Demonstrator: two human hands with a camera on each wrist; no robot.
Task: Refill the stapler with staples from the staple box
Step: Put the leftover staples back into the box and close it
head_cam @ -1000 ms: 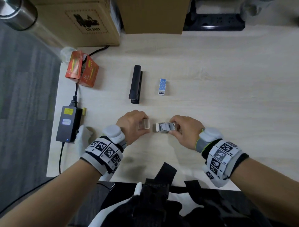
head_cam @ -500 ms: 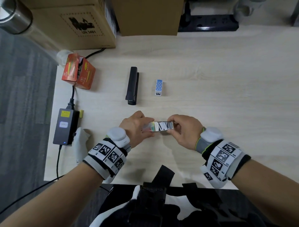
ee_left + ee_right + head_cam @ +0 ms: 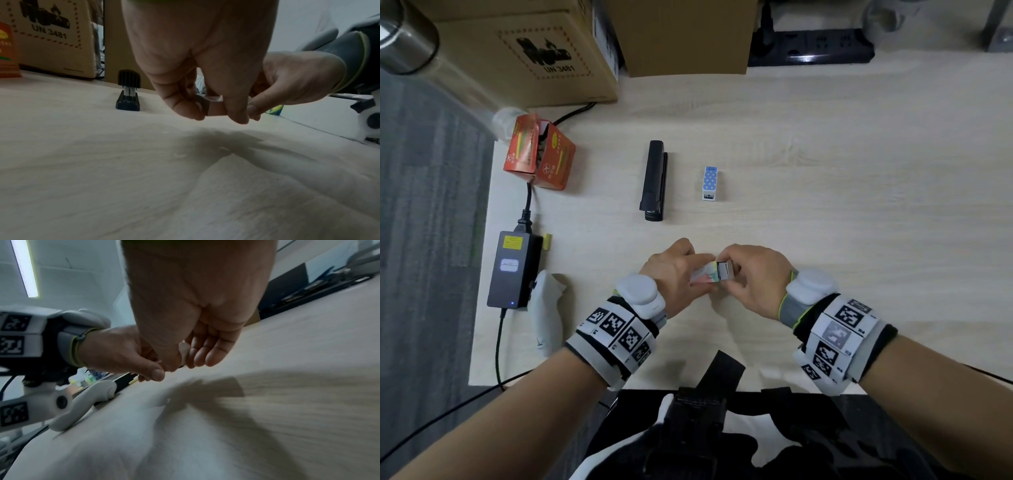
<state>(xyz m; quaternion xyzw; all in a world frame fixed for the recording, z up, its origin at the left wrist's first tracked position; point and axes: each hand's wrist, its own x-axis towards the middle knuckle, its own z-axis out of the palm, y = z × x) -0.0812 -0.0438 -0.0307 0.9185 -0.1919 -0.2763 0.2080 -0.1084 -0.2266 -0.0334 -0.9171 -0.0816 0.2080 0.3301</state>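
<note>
since half a second earlier, your hands closed together and the tray slid nearly home into the staple box [image 3: 705, 274]. risk, as judged: staples spilling if the tray jammed askew. left hand [image 3: 674, 272] pinched the sleeve; right hand [image 3: 751, 279] pinched the tray end [image 3: 725, 270], fingers curled, both just above the table [image 3: 825, 171]. stapler [image 3: 654, 181] lay well apart, shut, untouched.

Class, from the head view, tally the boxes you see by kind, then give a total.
Large brown cardboard boxes: 2
Orange printed carton: 1
Small blue dotted box: 1
Small multicoloured box, gripped by left hand and right hand: 1
Total: 5
</note>
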